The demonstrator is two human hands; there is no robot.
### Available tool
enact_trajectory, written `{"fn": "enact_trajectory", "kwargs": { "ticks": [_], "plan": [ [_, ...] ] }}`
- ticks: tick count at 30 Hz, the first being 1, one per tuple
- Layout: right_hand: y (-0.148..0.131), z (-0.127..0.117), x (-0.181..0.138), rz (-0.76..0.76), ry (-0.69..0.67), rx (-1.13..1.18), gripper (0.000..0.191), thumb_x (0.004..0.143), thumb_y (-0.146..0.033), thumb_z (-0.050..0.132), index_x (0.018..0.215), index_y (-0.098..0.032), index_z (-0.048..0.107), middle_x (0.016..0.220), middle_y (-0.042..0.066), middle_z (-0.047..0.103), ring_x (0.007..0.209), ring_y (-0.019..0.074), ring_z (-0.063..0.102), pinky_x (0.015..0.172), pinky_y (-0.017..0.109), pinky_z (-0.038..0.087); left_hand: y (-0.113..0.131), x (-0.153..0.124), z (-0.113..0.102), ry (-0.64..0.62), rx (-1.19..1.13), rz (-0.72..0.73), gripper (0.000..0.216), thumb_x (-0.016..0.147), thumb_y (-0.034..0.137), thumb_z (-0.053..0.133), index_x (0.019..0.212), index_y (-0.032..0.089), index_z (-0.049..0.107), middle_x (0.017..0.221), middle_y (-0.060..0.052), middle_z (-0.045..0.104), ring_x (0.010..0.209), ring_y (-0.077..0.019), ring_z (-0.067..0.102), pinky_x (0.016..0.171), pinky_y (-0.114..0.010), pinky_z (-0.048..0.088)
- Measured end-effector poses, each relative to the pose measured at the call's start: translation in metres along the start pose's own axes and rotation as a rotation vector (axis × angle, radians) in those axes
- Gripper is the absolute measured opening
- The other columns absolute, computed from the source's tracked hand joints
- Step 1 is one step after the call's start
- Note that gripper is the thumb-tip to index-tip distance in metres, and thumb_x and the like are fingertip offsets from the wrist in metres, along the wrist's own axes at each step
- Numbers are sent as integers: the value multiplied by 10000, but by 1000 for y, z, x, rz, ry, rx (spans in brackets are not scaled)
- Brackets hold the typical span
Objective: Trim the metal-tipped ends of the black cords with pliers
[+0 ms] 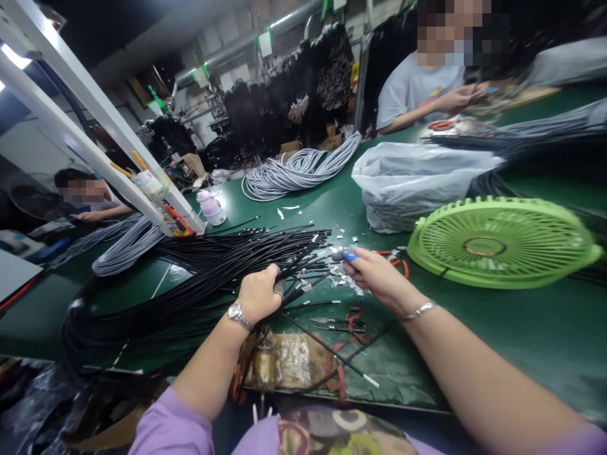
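My left hand, wearing a watch at its wrist, is closed on a black cable among the loose ends of a large bundle of black cables. To its right, my right hand is pinched, with a blue wrap and a dark tip at its thumb and finger. Whatever it holds, if anything, is too small to make out. White and pale scraps lie scattered between and beneath the hands. Nearer me rest small metal snips and a single black cable with a white end. Red-handled pliers lie partly behind my right hand.
A green fan stands at right, before a clear plastic bag. Coiled grey cables and a pink-white bottle sit farther back. A white post rises at left. Two people work across the green table.
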State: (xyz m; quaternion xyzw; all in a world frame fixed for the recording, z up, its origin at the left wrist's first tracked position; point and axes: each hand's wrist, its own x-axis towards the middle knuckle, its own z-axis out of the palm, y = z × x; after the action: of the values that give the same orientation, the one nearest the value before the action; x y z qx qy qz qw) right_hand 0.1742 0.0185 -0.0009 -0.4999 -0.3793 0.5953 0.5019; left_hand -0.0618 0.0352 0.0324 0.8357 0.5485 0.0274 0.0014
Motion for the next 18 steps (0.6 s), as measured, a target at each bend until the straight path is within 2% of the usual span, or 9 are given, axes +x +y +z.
{"fn": "enact_trajectory", "kwargs": {
  "ticks": [3,6,8,11,14,17,18],
  "plan": [
    [-4,5,-6,2,22,75,226,670,-361,612,805,-218,500,499,-88,397,377,35,183,385,184,64,3,6,3,33,-33,-21,246,820,269,520,1024,154,596,863,-114,686,802,-258,657,691,-316,441],
    [-16,9,-12,-42,72,140,106,709,-243,543,806,-218,509,512,-69,409,387,42,213,386,176,86,-2,11,18,60,-195,14,286,795,303,567,1040,162,609,879,-106,690,829,-253,645,729,-316,444],
    [-34,8,-12,-87,114,153,112,713,-187,509,822,-214,516,531,-63,421,394,45,234,382,170,99,-8,13,29,44,-390,91,264,812,371,558,965,169,634,847,-86,690,799,-228,629,720,-301,441],
    [-79,-4,-2,-171,176,126,171,697,-129,502,848,-209,520,551,-63,449,391,47,258,369,165,126,-15,17,35,48,-724,161,354,821,495,536,861,160,643,808,-52,680,752,-185,592,710,-279,441],
    [-136,-25,22,-346,383,-44,208,674,-69,477,836,-192,519,542,-63,457,382,58,278,355,171,157,-18,21,32,118,-927,105,486,756,624,552,758,145,632,706,-29,638,700,-166,550,689,-276,446],
    [-183,-50,51,-451,671,-184,170,693,-48,447,775,-193,482,537,-56,461,407,77,335,375,179,234,-19,21,30,156,-1016,62,508,709,656,585,675,149,609,578,0,556,600,-137,500,604,-256,430],
    [-193,-58,60,-476,714,-222,147,719,-68,447,781,-198,475,547,-53,468,426,86,371,397,185,282,-19,21,31,155,-1042,49,503,705,653,592,669,151,603,539,12,526,554,-123,479,560,-246,414]
  ]
}}
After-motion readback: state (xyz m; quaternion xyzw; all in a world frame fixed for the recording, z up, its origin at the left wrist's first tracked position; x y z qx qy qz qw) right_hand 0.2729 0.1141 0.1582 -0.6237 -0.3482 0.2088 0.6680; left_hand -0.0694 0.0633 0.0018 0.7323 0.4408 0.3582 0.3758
